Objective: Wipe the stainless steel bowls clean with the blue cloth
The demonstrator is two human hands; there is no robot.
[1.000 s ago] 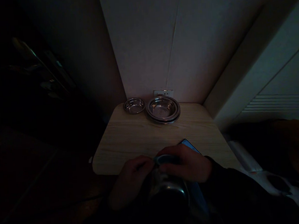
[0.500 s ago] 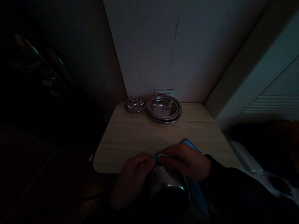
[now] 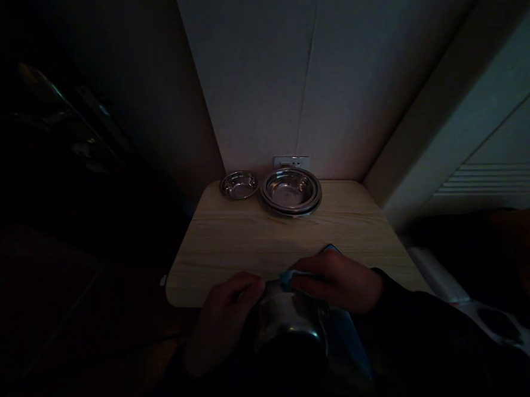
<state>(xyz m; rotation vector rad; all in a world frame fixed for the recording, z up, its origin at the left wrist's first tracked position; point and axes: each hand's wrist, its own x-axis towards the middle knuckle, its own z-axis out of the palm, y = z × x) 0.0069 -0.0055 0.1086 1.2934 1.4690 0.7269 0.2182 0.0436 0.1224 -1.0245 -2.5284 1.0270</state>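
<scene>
A shiny metal vessel is tilted at the near edge of the table, its lower part lost in the dark. My left hand is closed on its left rim, thumb and fingers pinched together. Between the fingers of my right hand is a light blue cloth, bunched against the vessel's upper rim. Whether the right hand also grips the vessel I cannot tell. Under my right wrist lies a flat blue thing with a dark edge, mostly hidden.
On the wooden table, a small metal bowl stands at the back left beside a stack of larger metal bowls. A wall socket is behind them. Dark door hardware shows at left. The scene is very dim.
My right hand has moved a little right with the cloth, apart from my left fingers. My left hand and the vessel have shifted slightly left.
</scene>
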